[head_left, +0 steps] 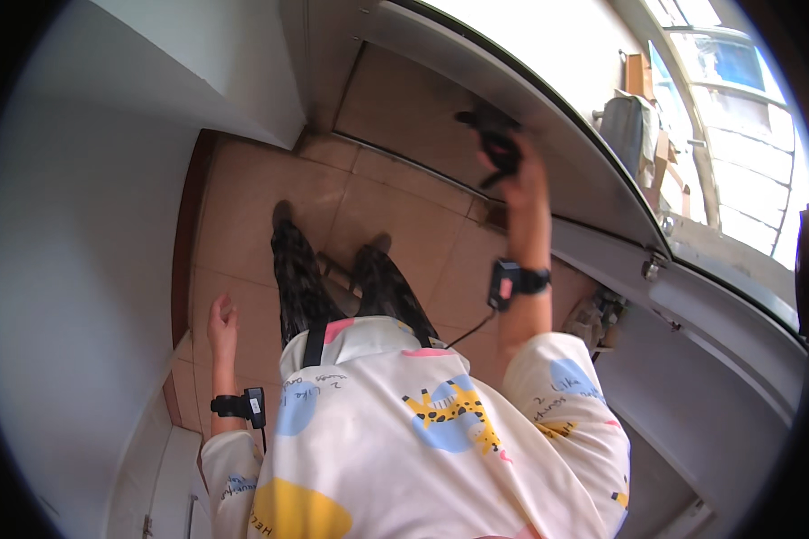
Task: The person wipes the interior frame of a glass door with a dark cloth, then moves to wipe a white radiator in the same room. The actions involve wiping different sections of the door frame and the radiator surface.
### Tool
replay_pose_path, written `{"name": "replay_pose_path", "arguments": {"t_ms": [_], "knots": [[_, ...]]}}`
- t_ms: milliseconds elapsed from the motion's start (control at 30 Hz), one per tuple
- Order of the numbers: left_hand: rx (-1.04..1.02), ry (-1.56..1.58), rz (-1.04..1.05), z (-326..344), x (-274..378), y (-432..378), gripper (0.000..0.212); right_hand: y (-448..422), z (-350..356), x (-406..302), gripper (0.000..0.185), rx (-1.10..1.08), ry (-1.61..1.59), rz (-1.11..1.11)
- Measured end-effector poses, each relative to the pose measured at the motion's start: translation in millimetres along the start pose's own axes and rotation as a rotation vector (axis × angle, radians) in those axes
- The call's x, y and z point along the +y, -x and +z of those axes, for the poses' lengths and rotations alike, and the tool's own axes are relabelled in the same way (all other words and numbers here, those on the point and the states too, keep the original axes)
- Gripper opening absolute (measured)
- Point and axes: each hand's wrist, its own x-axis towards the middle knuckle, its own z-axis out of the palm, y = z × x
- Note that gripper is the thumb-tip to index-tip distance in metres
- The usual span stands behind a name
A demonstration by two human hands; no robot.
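My right hand reaches forward, its fingers curled around a black object close to a glossy brownish panel. Motion blur covers the hand and the object; I cannot tell whether the object is fixed to the panel. A darker smudge, perhaps its shadow or reflection, lies just beyond it. Low at my side hangs my left hand, empty, with the fingers loosely bent. Each wrist wears a black strapped device, the right one and the left one, both with a cable.
A pale wall with a brown skirting board rises on the left. Tan floor tiles lie under my feet. Crumpled bags sit on the floor at right. Beyond the panel's metal frame, boxes and a grey item stand near a bright window.
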Motion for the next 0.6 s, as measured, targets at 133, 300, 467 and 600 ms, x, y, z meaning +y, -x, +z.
{"name": "replay_pose_path", "arguments": {"t_ms": [133, 300, 467, 600], "knots": [[-0.032, -0.009, 0.057, 9, -46, -23, 0.039, -13, -33, -11, 0.037, -0.254, -0.079, 0.008], [-0.14, 0.028, 0.098, 15, 1, -19, 0.042, -133, -96, 117, 0.024, 0.199, 0.049, 0.004], [-0.039, -0.09, 0.039, -5, -41, -12, 0.043, -47, -51, 45, 0.032, 0.154, 0.098, -0.141], [-0.007, -0.003, 0.025, 3, -60, -28, 0.037, 20, -40, -18, 0.031, 0.064, 0.11, -0.182]]}}
